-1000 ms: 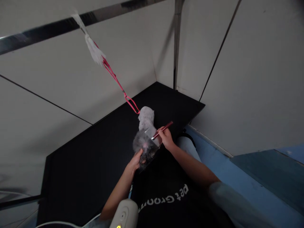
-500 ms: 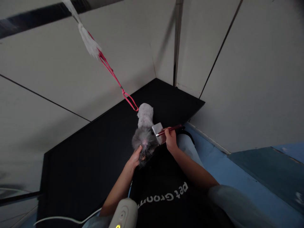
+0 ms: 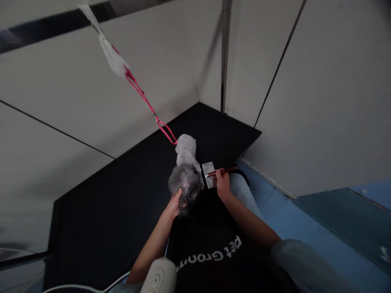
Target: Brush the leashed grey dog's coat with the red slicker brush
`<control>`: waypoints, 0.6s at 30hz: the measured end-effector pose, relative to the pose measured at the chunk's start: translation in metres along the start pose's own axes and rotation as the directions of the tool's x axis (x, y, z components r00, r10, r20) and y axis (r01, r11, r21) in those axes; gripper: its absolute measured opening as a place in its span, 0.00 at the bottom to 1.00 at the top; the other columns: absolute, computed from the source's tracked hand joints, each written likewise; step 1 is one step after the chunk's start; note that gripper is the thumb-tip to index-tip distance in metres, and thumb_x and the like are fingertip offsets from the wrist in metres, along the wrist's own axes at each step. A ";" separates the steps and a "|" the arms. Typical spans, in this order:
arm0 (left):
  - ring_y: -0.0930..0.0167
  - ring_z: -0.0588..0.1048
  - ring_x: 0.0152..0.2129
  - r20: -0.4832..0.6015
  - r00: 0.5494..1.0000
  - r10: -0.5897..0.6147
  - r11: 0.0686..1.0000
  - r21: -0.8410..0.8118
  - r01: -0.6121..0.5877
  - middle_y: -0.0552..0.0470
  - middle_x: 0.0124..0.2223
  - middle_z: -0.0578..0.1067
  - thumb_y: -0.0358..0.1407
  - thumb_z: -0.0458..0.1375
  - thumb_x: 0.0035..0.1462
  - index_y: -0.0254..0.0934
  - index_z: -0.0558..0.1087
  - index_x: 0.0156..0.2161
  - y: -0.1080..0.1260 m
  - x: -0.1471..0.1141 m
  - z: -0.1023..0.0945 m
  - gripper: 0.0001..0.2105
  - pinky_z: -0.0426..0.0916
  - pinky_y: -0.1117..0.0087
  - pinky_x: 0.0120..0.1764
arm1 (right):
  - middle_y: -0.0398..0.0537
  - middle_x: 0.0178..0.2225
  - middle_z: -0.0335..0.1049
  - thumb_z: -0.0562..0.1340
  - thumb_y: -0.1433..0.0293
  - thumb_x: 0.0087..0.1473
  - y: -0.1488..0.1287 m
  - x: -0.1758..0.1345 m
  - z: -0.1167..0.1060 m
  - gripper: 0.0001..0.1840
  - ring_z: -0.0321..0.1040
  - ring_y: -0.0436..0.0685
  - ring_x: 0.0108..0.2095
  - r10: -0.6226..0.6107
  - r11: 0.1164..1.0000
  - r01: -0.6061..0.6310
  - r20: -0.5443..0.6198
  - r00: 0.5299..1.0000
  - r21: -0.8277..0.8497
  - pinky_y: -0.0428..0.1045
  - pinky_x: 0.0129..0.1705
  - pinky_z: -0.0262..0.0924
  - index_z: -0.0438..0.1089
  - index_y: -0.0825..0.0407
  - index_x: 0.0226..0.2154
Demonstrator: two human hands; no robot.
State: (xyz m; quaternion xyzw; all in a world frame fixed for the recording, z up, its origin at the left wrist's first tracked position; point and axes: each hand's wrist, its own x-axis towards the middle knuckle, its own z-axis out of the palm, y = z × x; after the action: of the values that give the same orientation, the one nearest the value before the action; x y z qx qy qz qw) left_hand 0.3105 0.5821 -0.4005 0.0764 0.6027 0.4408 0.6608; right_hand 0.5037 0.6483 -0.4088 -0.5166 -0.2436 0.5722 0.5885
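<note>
A small dog (image 3: 185, 152) with a clipped white body and fluffy grey head (image 3: 183, 179) is on the black table (image 3: 122, 195), its head toward me. My left hand (image 3: 175, 202) grips the near side of its head, thumb on top; the other fingers are mostly hidden. In my right hand (image 3: 222, 183) is a slicker brush (image 3: 209, 175) with a dark red handle and a flat rectangular head. The brush head is just right of the dog's head, with a narrow gap between them.
A pink grooming loop (image 3: 166, 130) hangs from a metal bar (image 3: 55, 25) down to the dog's back end. White walls meet behind the table. A pale rounded device (image 3: 160, 274) and a white cable (image 3: 116, 281) are close in front of me. Blue floor (image 3: 275, 211) lies at right.
My right hand has drawn the slicker brush slightly right, away from the dog's fur, and its head has turned. My left hand keeps its grip on the dog's head.
</note>
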 end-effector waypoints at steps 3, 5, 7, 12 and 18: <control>0.76 0.67 0.11 -0.015 0.999 0.050 0.998 0.035 -0.050 0.51 0.21 0.75 0.46 0.68 0.57 0.31 0.76 0.36 0.001 -0.004 0.005 0.16 0.53 0.77 0.14 | 0.41 0.26 0.69 0.68 0.51 0.43 0.001 0.001 0.000 0.21 0.66 0.54 0.29 0.028 1.000 -0.028 0.133 0.991 -0.004 0.50 0.33 0.62 0.63 0.47 0.29; 0.77 0.65 0.11 -0.022 0.997 0.079 0.995 0.059 -0.078 0.53 0.19 0.73 0.46 0.68 0.55 0.32 0.75 0.34 0.002 -0.008 0.010 0.16 0.52 0.77 0.14 | 0.40 0.26 0.69 0.68 0.49 0.42 -0.001 0.004 -0.001 0.23 0.67 0.54 0.29 0.043 0.999 -0.043 0.122 0.992 -0.006 0.50 0.33 0.62 0.63 0.48 0.29; 0.77 0.66 0.11 -0.043 0.991 0.123 0.990 0.071 -0.120 0.54 0.20 0.74 0.45 0.70 0.52 0.33 0.76 0.35 0.002 -0.012 0.014 0.16 0.53 0.77 0.15 | 0.39 0.24 0.66 0.67 0.48 0.44 -0.004 0.006 0.000 0.23 0.65 0.54 0.28 0.013 1.000 -0.013 0.029 0.999 0.011 0.49 0.32 0.61 0.62 0.47 0.29; 0.73 0.73 0.17 0.007 0.968 0.250 0.962 0.110 -0.249 0.51 0.23 0.78 0.44 0.76 0.37 0.32 0.77 0.34 0.000 -0.021 0.027 0.22 0.63 0.76 0.20 | 0.41 0.26 0.69 0.68 0.55 0.46 -0.021 0.002 0.011 0.16 0.67 0.55 0.29 -0.083 0.993 0.105 0.316 0.945 -0.052 0.50 0.33 0.63 0.67 0.47 0.29; 0.69 0.78 0.25 0.012 0.950 0.312 0.947 0.077 -0.312 0.47 0.31 0.82 0.41 0.78 0.33 0.32 0.79 0.39 0.000 -0.026 0.031 0.26 0.69 0.75 0.27 | 0.44 0.31 0.73 0.67 0.58 0.48 -0.042 0.000 0.022 0.12 0.68 0.55 0.31 -0.180 0.976 0.215 0.394 0.901 -0.046 0.50 0.35 0.64 0.70 0.48 0.31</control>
State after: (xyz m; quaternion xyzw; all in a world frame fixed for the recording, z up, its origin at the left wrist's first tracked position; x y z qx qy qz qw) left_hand 0.3402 0.5784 -0.3736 0.1962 0.5998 0.5160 0.5793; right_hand 0.5021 0.6634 -0.3642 -0.3914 -0.4314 0.5892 0.5600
